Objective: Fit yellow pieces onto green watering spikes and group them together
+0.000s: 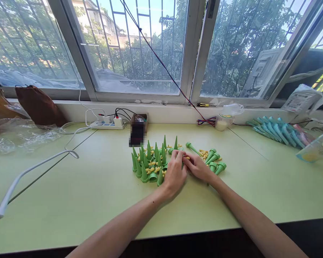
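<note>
Both my hands meet over the middle of a pale green table (pixel 70 193). My left hand (pixel 174 172) has its fingers curled round a green cone-shaped spike, mostly hidden. My right hand (pixel 197 166) pinches a small yellow part (pixel 187 157) against that spike. To the left stands a cluster of several upright green spikes (pixel 149 161) with small yellow pieces among them. To the right lie several more green spikes (pixel 214 161) on their sides beside a little heap of yellow pieces (pixel 204 153).
A white power strip (pixel 107 123) with cables sits at the back, next to a small dark box (pixel 137 132). A white cable (pixel 29 168) loops across the left. Clear plastic bags (pixel 18 134) lie far left; teal spikes (pixel 274 130) and a plastic cup (pixel 223 122) are at right.
</note>
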`<state>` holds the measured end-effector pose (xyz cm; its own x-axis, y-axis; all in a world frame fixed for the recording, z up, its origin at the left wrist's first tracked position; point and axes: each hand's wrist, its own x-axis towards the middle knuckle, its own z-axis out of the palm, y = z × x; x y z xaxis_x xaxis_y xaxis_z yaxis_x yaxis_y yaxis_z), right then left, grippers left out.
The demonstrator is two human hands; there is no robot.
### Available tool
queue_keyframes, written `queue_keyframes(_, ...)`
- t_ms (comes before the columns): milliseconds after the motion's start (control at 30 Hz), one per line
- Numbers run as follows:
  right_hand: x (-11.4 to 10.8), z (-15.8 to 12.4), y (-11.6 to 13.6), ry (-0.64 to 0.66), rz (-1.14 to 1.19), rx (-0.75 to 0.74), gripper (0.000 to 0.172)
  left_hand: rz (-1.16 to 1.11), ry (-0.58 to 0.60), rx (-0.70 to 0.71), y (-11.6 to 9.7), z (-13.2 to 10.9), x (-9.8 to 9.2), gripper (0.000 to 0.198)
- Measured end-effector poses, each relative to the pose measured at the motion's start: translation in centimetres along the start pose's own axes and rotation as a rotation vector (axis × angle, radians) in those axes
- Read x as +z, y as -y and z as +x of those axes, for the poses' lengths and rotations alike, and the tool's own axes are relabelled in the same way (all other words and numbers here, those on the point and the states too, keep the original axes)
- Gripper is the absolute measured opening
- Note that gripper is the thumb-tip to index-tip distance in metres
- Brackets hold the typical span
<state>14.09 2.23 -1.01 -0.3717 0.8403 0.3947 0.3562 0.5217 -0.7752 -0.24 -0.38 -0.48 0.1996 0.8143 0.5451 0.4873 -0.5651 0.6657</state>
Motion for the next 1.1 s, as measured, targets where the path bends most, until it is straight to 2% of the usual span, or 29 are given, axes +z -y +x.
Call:
queue_keyframes(233, 0.19, -0.05, -0.2, -0.018, 0.019, 0.029, 0.051, 0.001, -0.046, 0.019, -0.22, 0.1, -0.01, 0.035)
queue_keyframes(533, 0.12, 0.06, -0.23, -0.03, -0.005, -0.012, 0.046, 0.0, -0.057, 0.0, -0.39, 0.11, -0.17, 0.034)
queue_keyframes(800, 0.02, 0.07, -0.26, 0.004, 0.101, 0.033, 0.047, 0.006, -0.082, 0.02, -0.3, 0.17, -0.11, 0.035)
queue_keyframes(1100, 0.17, 0.24, -0.24, -0.08, 0.014, 0.038, 0.057, -0.008, -0.099, 0.026, -0.27, 0.23, -0.11, 0.031)
